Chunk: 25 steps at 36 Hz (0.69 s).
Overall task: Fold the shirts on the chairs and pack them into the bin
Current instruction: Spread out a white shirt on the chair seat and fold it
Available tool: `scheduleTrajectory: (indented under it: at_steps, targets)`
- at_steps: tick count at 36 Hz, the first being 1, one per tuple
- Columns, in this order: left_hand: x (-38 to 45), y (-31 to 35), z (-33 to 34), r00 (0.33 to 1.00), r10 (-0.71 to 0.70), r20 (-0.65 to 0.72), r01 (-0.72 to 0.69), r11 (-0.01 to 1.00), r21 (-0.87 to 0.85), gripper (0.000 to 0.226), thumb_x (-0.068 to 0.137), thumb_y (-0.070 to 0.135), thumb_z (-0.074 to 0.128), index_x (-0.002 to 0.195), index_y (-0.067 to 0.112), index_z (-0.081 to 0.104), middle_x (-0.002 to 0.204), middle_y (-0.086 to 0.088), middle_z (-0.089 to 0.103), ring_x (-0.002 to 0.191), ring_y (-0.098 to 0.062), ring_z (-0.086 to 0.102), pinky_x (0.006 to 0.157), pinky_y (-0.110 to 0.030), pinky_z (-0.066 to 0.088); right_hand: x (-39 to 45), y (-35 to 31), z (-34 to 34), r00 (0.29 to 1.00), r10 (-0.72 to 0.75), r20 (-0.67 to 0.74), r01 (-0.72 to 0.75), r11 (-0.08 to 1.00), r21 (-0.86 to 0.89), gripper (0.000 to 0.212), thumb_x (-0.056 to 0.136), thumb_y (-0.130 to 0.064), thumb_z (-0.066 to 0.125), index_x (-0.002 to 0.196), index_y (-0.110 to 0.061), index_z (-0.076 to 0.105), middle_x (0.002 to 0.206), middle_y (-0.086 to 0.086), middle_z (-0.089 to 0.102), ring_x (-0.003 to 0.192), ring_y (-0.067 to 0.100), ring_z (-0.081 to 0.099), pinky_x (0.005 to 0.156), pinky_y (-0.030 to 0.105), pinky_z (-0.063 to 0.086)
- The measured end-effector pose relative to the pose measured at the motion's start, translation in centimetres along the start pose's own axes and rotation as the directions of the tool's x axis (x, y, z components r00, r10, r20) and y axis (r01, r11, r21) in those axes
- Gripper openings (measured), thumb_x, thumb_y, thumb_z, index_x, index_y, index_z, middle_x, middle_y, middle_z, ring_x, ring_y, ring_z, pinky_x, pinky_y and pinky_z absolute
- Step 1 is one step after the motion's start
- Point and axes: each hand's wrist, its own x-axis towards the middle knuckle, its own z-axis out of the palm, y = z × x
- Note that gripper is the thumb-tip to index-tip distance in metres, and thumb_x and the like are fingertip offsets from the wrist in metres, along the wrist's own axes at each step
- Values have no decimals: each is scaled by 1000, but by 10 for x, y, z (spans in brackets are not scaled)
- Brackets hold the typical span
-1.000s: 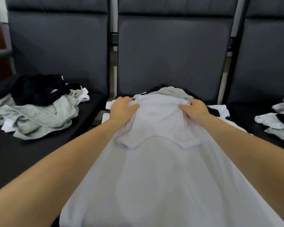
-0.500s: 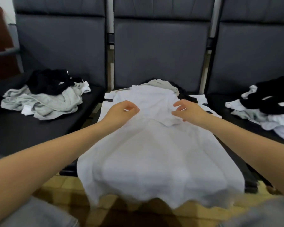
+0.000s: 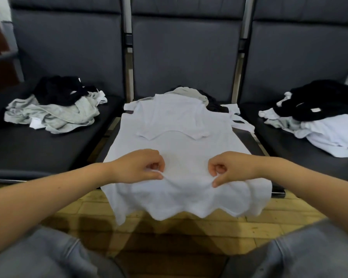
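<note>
pinching the white shirt (image 3: 181, 149) near its near hem, left hand (image 3: 138, 166) and right hand (image 3: 230, 167) fingers gripped cloth (sleeves already tucked); next, probably fold it far-ward.

Both hands, left hand (image 3: 138, 167) and right hand (image 3: 232, 169), pinch the white shirt (image 3: 175, 141) near the middle chair's (image 3: 247, 137) front edge

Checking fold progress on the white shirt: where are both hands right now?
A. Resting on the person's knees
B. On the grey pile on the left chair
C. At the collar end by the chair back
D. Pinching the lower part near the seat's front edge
D: the left hand and right hand each pinch the white shirt low down, near the seat's front edge, far from its folded-in sleeves.
</note>
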Motion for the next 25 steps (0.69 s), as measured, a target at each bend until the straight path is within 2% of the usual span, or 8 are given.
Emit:
scheduleTrajectory:
  at_steps: [2, 4, 8, 11, 16, 19, 23, 25]
  targets:
    - [1, 0, 2, 1000, 12, -4, -12, 1000, 1, 23, 87, 48, 57, 88, 25, 57, 81, 9, 51, 76, -10, 48, 71, -19, 40, 2, 0, -1, 1000, -17, 16, 17, 999, 45, 24, 81, -32, 76, 76, -21, 55, 60, -12, 41, 58, 8, 37, 59, 22, 35]
    - [4, -2, 3, 998, 15, -66, -16, 1000, -17, 22, 89, 45, 54, 88, 23, 56, 79, 8, 52, 74, -11, 48, 68, -19, 39, 5, 0, -4, 1000, -13, -17, 14, 998, 66, 24, 83, -31, 75, 73, -21, 55, 60, -13, 43, 57, 6, 37, 59, 19, 35]
    - [16, -15, -6, 964, -89, -249, 75, 995, -66, 13, 92, 27, 63, 85, 27, 52, 74, 9, 49, 66, -9, 45, 63, -21, 38, 19, 5, -18, 974, 57, -219, -58, 998, 0, 24, 86, -31, 70, 74, -21, 52, 65, -10, 47, 56, 5, 40, 57, 19, 35]
    - [24, -24, -12, 943, -159, -291, 159, 987, -26, 11, 92, 28, 63, 86, 24, 54, 76, 10, 50, 66, -6, 46, 64, -23, 39, 32, 11, -25, 929, 111, -352, -103, 994, 39, 20, 87, -30, 69, 79, -20, 54, 69, -10, 49, 61, 6, 43, 61, 24, 37]
    - [43, -41, -12, 916, -220, -336, 234, 972, 2, 12, 92, 31, 62, 85, 27, 53, 75, 11, 48, 66, -3, 45, 59, -13, 32, 63, 19, -26, 892, 156, -424, -158, 987, 30, 15, 87, -32, 67, 82, -24, 56, 71, -11, 52, 68, 10, 49, 59, 25, 36]
    - [55, -52, -13, 888, -268, -374, 272, 961, -44, 13, 90, 30, 64, 83, 25, 55, 73, 9, 48, 65, -5, 45, 58, -16, 31, 83, 21, -25, 867, 153, -475, -200, 979, -49, 12, 90, -32, 63, 89, -22, 57, 72, -12, 51, 75, 12, 50, 56, 21, 33]
    - [68, -66, -15, 847, -326, -419, 332, 941, -62, 12, 89, 30, 65, 84, 22, 57, 72, 9, 48, 66, -8, 45, 56, -16, 29, 102, 24, -25, 824, 127, -552, -216, 971, -99, 12, 92, -31, 61, 91, -22, 53, 71, -14, 46, 76, 13, 48, 57, 25, 31]
    - [73, -68, -17, 838, -347, -421, 354, 933, -63, 11, 89, 29, 65, 90, 21, 57, 77, 6, 50, 73, -15, 49, 59, -21, 30, 109, 24, -27, 815, 123, -566, -214, 972, -97, 11, 92, -27, 61, 89, -22, 52, 70, -14, 45, 77, 14, 47, 58, 26, 31]
